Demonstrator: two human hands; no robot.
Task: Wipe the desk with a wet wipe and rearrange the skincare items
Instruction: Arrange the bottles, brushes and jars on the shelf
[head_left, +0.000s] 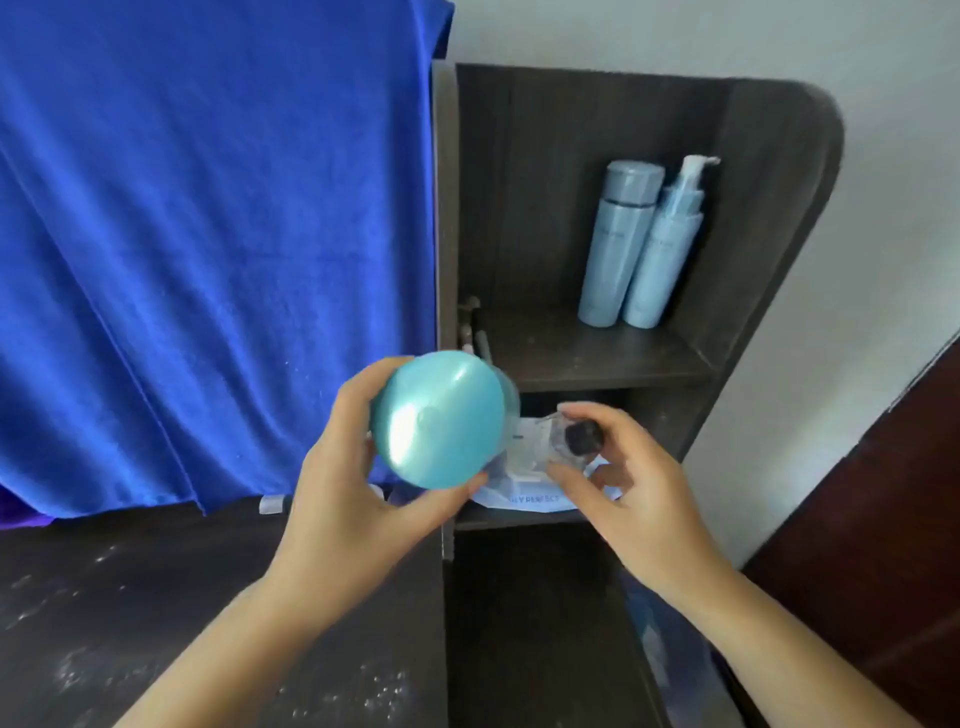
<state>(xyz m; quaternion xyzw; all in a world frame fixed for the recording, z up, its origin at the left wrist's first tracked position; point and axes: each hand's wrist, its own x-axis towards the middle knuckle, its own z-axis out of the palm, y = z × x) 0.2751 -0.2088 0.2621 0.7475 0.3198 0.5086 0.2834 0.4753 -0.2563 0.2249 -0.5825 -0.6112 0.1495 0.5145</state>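
The left hand (343, 499) grips a teal jar (440, 419), thumb under its lower rim and fingers curled over the far side, and the glossy round face of the jar tips straight toward the camera. It hangs in the air in front of the dark wooden shelf (774, 208), above the desk (156, 613). Over on the other side, the right hand (634, 483) pinches a small clear bottle (569, 441) with a dark end, fingertips on top and thumb below, just in front of the shelf's lower compartment. The 2 hands are near each other, but jar and small bottle do not touch.

Behind that small bottle, in the lower compartment, lies a white and pale blue pack (524, 493) with printed lettering, flat on the board; whether it is the wet wipes cannot be told.

Up in the upper compartment stand 2 pale blue bottles, touching side by side at the right: a capped bottle (615, 244) on the left and a pump bottle (662, 254) on the right, both leaning slightly. At the compartment's left edge a few thin sticks (474, 327) poke up, too blurred to name.

A blue cloth (208, 234) hangs across the whole left side, down to the desk. The desk surface shows pale specks and smears.
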